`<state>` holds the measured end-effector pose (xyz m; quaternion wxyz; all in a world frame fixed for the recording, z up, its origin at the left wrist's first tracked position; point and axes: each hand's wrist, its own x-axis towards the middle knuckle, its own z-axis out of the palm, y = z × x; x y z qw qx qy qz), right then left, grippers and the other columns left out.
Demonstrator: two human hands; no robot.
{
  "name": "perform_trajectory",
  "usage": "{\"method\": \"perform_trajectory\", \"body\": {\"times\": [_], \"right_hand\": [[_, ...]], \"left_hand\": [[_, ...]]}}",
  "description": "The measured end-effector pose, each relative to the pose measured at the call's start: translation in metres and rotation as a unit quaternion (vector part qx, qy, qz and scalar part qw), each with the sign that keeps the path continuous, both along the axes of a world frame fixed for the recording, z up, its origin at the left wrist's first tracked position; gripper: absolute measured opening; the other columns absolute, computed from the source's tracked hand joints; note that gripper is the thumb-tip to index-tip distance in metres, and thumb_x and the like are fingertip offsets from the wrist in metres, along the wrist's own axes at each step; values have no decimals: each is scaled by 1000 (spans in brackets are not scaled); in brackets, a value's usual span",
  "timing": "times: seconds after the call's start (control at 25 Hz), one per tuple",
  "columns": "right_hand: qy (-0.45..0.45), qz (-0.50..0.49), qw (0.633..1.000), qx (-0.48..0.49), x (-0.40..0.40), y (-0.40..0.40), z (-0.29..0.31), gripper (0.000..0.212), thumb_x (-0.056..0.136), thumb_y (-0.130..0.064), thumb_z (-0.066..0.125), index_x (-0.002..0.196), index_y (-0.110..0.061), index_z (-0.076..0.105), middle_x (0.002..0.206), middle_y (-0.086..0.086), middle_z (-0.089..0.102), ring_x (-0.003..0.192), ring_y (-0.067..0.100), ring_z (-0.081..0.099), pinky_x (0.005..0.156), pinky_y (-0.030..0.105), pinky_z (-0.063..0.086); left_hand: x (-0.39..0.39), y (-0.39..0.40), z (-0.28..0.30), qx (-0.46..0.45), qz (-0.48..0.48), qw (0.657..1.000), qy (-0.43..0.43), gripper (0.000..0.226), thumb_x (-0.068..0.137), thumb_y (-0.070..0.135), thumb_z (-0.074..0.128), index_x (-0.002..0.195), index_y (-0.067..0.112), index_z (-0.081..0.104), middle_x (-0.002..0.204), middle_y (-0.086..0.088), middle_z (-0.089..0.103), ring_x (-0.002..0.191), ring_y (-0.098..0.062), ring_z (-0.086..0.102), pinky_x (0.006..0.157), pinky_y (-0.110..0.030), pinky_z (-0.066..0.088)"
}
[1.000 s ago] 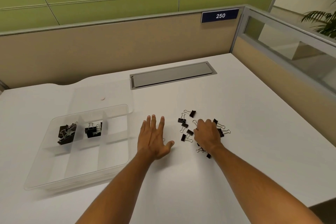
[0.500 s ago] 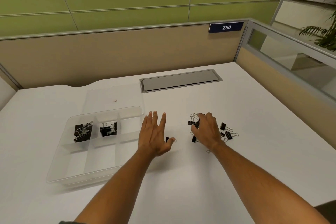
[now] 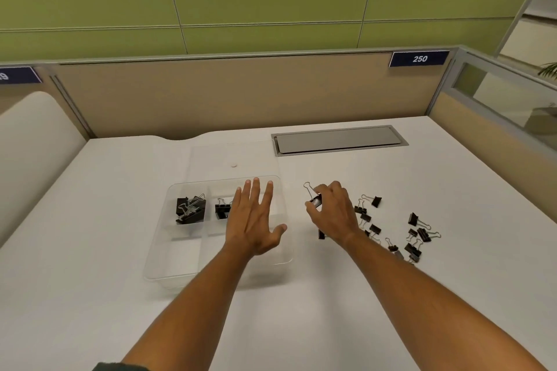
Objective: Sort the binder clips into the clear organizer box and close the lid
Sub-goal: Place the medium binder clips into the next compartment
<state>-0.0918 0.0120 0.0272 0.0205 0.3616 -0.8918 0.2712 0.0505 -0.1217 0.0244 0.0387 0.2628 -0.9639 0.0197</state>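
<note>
**Head view: one clip pinched beside the organizer**

Head camera showed a black binder clip (image 3: 315,199) pinched in the curled fingers of the right hand (image 3: 333,214), its wire handle sticking up, just right of the clear organizer box (image 3: 180,268). The left hand (image 3: 254,220) hovered flat over the box's right side, fingers straight and spread, holding nothing. Large clips (image 3: 190,209) filled the far-left compartment; smaller clips (image 3: 222,210) lay in the next one. The clear lid (image 3: 211,159) lay open behind the box. Loose binder clips (image 3: 419,233) were scattered on the white desk (image 3: 452,280) to the right. A grey cable hatch (image 3: 339,140) sat farther back.
</note>
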Motion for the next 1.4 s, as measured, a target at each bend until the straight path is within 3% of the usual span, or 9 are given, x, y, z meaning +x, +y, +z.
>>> {"method": "perform_trajectory", "body": {"times": [0.28, 0.52, 0.76, 1.0, 1.4], "right_hand": [[-35, 40, 998, -13, 37, -51, 1, 39, 83, -30, 66, 114, -8, 57, 109, 10, 53, 98, 25, 54, 80, 31, 48], [-25, 66, 997, -6, 66, -95, -2, 38, 85, -32, 64, 115, -11, 59, 108, 9, 54, 99, 25, 55, 80, 37, 52], [-14, 109, 993, 33, 91, -132, -11, 39, 89, -35, 60, 120, -12, 60, 110, 8, 57, 100, 25, 54, 83, 34, 48], [-78, 130, 988, 22, 99, -148, -13, 52, 90, -33, 63, 135, -10, 50, 128, 9, 53, 121, 23, 47, 100, 31, 39], [19, 61, 995, 78, 93, -104, -7, 67, 91, -52, 49, 146, -16, 34, 152, 12, 33, 140, 27, 30, 111, 39, 32]], "left_hand": [[43, -46, -3, 3, 38, 999, 11, 96, 85, 72, 30, 152, 20, -16, 160, -16, -15, 148, -32, -14, 121, -47, -5], [75, -79, -8, 15, 65, 998, 12, 96, 85, 72, 31, 152, 21, -16, 160, -15, -14, 148, -32, -14, 120, -46, -6], [101, -103, -16, 27, 84, 996, 12, 95, 84, 72, 29, 152, 22, -16, 160, -14, -14, 148, -30, -14, 121, -45, -6], [115, -114, -21, 28, 85, 996, 19, 95, 84, 72, 31, 154, 21, -9, 161, -14, -10, 149, -29, -11, 121, -44, -4], [91, -95, -15, 40, 32, 999, 20, 95, 85, 72, 32, 153, 22, -12, 161, -13, -12, 149, -30, -13, 121, -45, -6]]}}
